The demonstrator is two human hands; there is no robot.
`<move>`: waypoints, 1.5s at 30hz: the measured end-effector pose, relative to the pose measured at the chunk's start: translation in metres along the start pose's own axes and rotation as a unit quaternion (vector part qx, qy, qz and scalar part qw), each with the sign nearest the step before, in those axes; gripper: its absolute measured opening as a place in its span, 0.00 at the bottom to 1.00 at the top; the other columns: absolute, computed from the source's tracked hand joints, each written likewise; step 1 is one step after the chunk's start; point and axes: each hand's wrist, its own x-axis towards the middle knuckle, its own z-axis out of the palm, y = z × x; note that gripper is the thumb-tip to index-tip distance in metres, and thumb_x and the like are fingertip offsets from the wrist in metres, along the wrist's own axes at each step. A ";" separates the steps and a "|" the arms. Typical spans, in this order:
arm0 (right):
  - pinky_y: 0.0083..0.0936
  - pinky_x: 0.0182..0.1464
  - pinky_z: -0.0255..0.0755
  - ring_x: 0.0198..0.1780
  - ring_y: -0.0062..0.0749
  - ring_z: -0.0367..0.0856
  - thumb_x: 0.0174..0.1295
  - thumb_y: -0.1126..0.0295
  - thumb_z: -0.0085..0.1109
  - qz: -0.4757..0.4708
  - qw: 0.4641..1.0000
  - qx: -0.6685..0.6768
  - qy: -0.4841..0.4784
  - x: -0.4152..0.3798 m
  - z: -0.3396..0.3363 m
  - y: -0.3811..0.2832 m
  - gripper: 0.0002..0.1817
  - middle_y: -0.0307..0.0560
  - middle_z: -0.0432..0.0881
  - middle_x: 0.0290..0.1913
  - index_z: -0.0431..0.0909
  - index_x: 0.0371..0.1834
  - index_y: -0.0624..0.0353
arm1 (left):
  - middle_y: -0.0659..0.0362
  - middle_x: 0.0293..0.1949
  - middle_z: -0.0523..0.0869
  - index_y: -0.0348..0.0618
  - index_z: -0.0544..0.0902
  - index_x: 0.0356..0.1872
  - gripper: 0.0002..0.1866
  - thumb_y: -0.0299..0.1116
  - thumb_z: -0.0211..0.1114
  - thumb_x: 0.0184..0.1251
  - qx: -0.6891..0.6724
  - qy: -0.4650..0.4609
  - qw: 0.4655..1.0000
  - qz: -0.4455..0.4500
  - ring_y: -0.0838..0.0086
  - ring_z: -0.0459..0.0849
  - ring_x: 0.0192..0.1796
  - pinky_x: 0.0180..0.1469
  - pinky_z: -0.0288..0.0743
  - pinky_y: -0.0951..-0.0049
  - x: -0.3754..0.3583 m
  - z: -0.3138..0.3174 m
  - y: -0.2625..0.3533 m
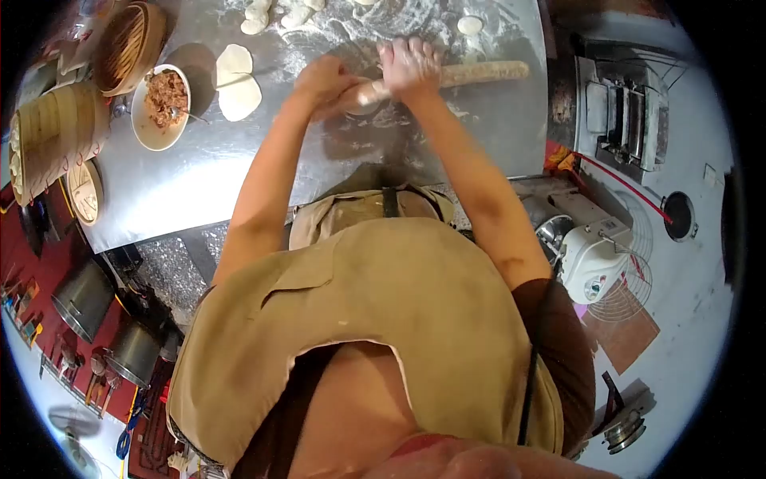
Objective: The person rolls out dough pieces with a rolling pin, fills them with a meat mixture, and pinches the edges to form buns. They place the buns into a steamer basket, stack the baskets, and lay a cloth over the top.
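Observation:
A wooden rolling pin (487, 73) lies at a slant across the floured metal table, its left part blurred. My right hand (411, 68), dusted with flour, presses down on the pin with its fingers over it. Close to the pin's left end, my left hand (321, 82) has its fingers curled in; what they hold is hidden. Two flat rolled dough wrappers (238, 96) overlap to the left of my left hand. Small dough pieces (256, 16) lie in flour at the far side, and one round dough piece (470, 25) sits beyond the pin.
On the table's left stand a white bowl (147, 134) of minced filling with a spoon in it and a bamboo steamer (132, 48). More stacked steamers (60, 132) are at the left edge. A white mixer (590, 259) is at the right, below the metal table (191, 203).

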 end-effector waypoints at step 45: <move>0.38 0.44 0.62 0.40 0.37 0.72 0.55 0.52 0.55 -0.071 0.991 0.058 -0.095 -0.075 -0.034 -0.056 0.16 0.46 0.75 0.34 0.78 0.31 0.54 | 0.45 0.29 0.84 0.37 0.84 0.35 0.23 0.52 0.58 0.62 -0.202 0.050 0.962 -0.176 0.58 0.83 0.31 0.37 0.74 0.65 -0.092 -0.013 -0.071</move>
